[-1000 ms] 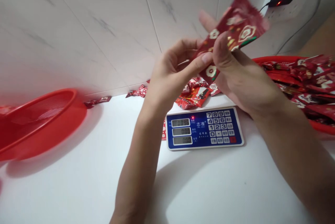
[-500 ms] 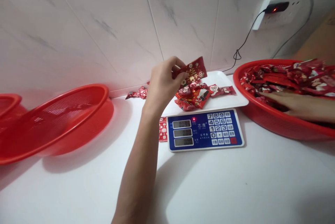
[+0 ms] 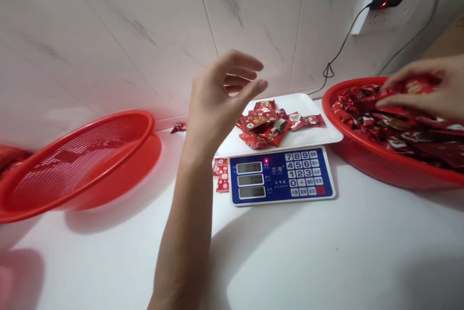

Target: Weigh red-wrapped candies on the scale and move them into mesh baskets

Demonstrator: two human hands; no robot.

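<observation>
My left hand (image 3: 228, 92) hovers over the left side of a white weighing tray, its thumb and fingers apart and nothing between them. Several red snack packets (image 3: 261, 120) lie heaped on the tray (image 3: 303, 144) of a digital scale (image 3: 282, 177) with a blue keypad panel. My right hand (image 3: 427, 88), partly cut off by the frame edge, is closed around a red snack packet (image 3: 420, 85) above a red plastic basket (image 3: 377, 167). Many similar packets fill this basket. Part of the held packet is hidden by the fingers.
At the left stands a red mesh basket (image 3: 105, 189), with more red behind it. Red patterned packets (image 3: 222, 177) lie beside the scale, and another packet (image 3: 179, 127) is near the wall. A black cable (image 3: 339, 56) runs from a wall socket (image 3: 395, 10).
My left hand has let go of its packet, which now rests on the heap on the tray. My right hand has risen out of the basket holding a red packet.
</observation>
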